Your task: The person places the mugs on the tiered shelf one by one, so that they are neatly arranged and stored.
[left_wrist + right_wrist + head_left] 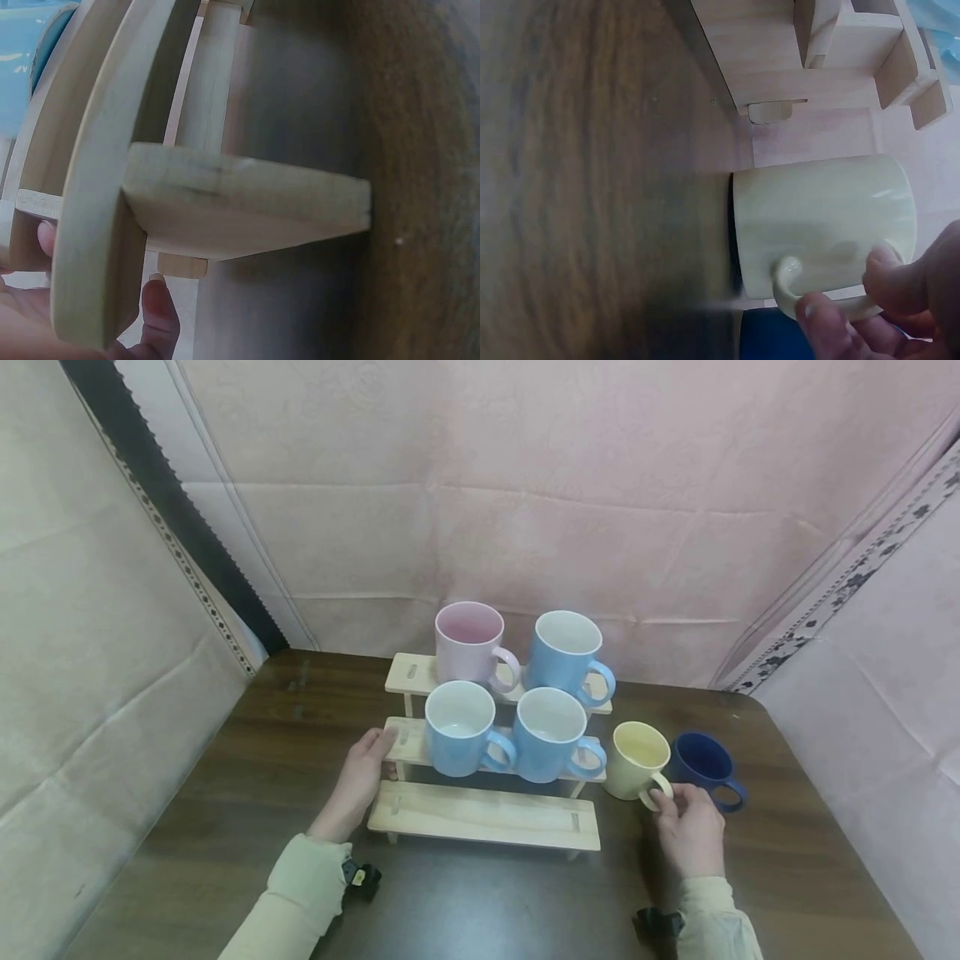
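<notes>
A three-tier wooden stand holds a pink mug and a light blue mug on its top tier. Two more light blue mugs, a left one and a right one, sit on the middle tier; the bottom tier is bare. My left hand grips the middle tier's left end, fingers partly hidden behind the wood in the left wrist view. To the stand's right, my right hand pinches the handle of a pale yellow mug, which is upright at the table surface; any gap beneath is unclear.
A dark blue mug stands just right of the yellow one, its handle pointing right. The brown wooden table carries everything. Pale cloth hangs behind the table and along both sides.
</notes>
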`<state>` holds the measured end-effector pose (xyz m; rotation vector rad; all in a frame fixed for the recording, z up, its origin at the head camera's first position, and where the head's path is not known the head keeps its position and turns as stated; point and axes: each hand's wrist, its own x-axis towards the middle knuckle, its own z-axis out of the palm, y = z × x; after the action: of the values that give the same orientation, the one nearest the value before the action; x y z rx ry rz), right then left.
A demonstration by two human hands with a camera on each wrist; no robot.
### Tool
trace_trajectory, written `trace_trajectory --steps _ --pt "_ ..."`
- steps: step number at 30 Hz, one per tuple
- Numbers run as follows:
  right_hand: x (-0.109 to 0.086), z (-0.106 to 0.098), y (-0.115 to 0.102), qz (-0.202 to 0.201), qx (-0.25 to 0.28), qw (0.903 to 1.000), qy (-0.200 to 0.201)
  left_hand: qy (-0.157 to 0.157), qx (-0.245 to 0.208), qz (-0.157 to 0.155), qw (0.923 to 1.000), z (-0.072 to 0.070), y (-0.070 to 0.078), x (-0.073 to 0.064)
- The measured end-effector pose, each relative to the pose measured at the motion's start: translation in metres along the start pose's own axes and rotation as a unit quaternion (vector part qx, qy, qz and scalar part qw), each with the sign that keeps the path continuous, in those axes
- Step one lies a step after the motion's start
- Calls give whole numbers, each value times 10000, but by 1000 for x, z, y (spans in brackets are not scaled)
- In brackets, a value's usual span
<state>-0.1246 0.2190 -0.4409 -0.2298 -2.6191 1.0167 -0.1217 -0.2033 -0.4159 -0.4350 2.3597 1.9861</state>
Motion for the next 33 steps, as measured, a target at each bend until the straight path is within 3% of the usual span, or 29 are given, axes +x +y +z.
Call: trace_trajectory --steps 10,22,33 --pt "-2 -5 1 -70 -25 9993 357 -56 91 21 9999 -1 -2 2" --pt "-20 -32 -14 -199 -174 9962 824 -26 93 4 10000 0 -3 1" --pt "-31 -48 -23 -133 -172 9949 988 -26 23 -29 10000 -1 -4 1"
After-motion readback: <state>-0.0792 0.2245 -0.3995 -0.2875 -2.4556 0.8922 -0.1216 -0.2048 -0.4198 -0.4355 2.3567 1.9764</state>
